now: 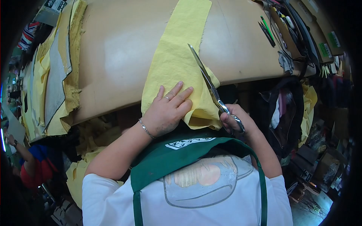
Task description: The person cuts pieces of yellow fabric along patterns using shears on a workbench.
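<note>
Yellow cloth (175,56) lies on the table (120,49), long axis running away from the person, near end overhanging. Left hand (170,107) rests flat upon it, fingers spread. Right hand (244,113), grip closed around scissors (208,81), sits right of it.

Green pen (266,25) beside brown box (287,37)

tan tabletop (117,49), yellow cloth (171,56) hanging over near edge, fabric stack (71,86) at left, green pen (266,26) at right
</note>
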### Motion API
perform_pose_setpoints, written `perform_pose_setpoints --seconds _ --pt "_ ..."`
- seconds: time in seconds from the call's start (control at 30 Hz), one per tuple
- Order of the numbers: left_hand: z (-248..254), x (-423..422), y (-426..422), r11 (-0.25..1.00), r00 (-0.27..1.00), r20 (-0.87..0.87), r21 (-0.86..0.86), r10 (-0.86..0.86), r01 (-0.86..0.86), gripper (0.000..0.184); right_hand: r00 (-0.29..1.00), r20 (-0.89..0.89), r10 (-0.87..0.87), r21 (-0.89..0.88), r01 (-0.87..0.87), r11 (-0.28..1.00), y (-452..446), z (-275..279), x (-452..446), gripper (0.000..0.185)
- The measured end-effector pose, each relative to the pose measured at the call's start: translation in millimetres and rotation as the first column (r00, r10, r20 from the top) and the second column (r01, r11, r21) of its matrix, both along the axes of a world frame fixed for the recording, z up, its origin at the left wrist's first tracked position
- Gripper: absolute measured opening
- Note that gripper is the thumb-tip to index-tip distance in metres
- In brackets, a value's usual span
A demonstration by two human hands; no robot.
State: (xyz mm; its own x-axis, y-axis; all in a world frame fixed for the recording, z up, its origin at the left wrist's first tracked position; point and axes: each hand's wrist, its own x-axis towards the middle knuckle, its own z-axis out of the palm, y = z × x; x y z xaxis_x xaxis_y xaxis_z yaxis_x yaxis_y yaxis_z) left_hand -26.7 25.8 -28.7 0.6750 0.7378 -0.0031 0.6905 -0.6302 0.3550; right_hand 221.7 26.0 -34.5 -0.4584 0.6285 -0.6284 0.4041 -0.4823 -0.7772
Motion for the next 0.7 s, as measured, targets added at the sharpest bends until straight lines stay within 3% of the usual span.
perform_pose_setpoints --seconds 0.2,0.7 --pt "11 6 -3 0.996 0.996 0.079 -0.088 0.028 -0.021 0.033 0.997 -0.01 -0.08 -0.029 0.08 0.996 -7 1 -5 0.073" --pt "17 12 -6 0.987 0.986 0.149 -0.154 0.076 -0.053 0.034 0.998 0.032 -0.062 0.003 0.062 0.998 -14 -1 3 0.069"
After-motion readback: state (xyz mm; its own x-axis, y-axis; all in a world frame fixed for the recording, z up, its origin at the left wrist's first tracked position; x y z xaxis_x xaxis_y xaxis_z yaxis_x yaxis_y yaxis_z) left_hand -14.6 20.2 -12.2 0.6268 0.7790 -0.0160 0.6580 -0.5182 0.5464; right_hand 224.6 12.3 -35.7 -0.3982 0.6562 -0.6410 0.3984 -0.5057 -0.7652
